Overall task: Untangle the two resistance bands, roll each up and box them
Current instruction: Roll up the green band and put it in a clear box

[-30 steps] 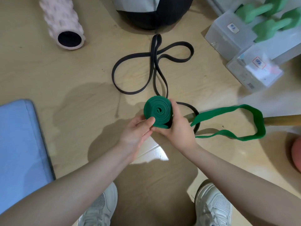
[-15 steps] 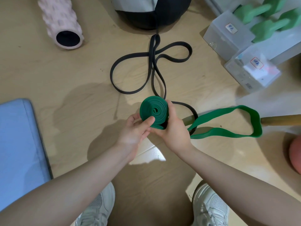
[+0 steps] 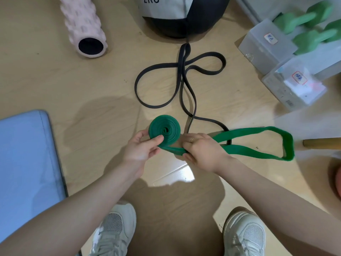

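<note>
A: non-task clutter?
B: pink ridged foam roller (image 3: 84, 24) lies top left, open end toward the camera. Black and grey medicine ball (image 3: 181, 14) top centre, "2KG" printed on it. Blue mat (image 3: 25, 163) along the left edge.
A: right side?
B: two green dumbbells (image 3: 310, 24) top right, behind the boxes. Wooden stick (image 3: 322, 143) pokes in from the right edge; something orange-red (image 3: 338, 180) below it, mostly cut off. All on a light wood floor (image 3: 55, 85).

Bare floor (image 3: 114, 85) lies left of the black band (image 3: 181, 78); clear boxes (image 3: 293, 85) crowd the right.
</note>
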### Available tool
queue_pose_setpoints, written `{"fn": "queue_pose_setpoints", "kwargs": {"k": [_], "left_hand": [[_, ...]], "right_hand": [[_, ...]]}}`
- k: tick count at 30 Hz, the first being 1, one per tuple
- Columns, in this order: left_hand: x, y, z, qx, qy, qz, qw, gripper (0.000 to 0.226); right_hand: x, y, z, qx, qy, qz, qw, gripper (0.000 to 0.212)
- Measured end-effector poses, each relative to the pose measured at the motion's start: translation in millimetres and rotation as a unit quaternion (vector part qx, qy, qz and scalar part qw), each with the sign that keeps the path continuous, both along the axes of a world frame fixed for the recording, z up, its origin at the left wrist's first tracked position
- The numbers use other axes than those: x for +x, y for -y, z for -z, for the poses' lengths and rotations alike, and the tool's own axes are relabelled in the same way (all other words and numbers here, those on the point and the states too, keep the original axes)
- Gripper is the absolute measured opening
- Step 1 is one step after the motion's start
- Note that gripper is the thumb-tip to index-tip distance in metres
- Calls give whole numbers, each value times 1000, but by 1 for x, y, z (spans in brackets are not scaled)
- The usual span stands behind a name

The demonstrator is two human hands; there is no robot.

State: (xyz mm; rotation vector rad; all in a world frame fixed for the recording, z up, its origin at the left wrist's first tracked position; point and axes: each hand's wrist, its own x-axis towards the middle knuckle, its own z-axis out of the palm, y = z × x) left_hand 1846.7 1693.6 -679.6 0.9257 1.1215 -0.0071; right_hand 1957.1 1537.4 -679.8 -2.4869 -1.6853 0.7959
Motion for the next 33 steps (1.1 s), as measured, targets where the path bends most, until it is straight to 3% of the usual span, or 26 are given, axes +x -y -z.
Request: {"fn": "queue_pose_setpoints", "kwargs": {"k": [1, 4, 9, 12, 16, 20, 24, 27, 29, 31, 33], "left_hand": [[0, -4, -1, 13, -2, 2, 1000, 25], [4, -16, -7, 46, -8, 8, 999, 16], [1, -27, -13, 31, 0, 44, 999, 13], [-3, -32, -17, 43, -1, 124, 991, 23], [-1, -31, -24, 57, -6, 259, 964, 28], [11, -37, -34, 68, -17, 386, 920, 30], [20, -41, -42, 88, -18, 439, 894, 30], [17, -30, -34, 95, -10, 335, 938, 23], [14, -16, -29, 7, 17, 187, 982, 25], [12, 0, -28, -90, 46, 91, 991, 36], [10, 14, -29, -134, 54, 12, 989, 32]], "right_hand": [[-5, -2, 2, 22, 12, -5, 1000, 22], [-18, -5, -6, -35, -41, 39, 998, 19], [-6, -14, -12, -29, -77, 71, 994, 18], [2, -13, -11, -27, -62, 66, 996, 55], [14, -8, -5, 17, -141, 97, 985, 102], [16, -3, -8, 42, -227, 85, 969, 112], [8, -2, -17, 65, -233, 111, 964, 98], [6, -3, -23, 91, -175, 149, 969, 94], [4, -6, -24, 123, -154, 197, 960, 94], [-2, -9, -22, 150, -171, 241, 944, 94], [-11, -12, -18, 161, -209, 279, 923, 94]]}}
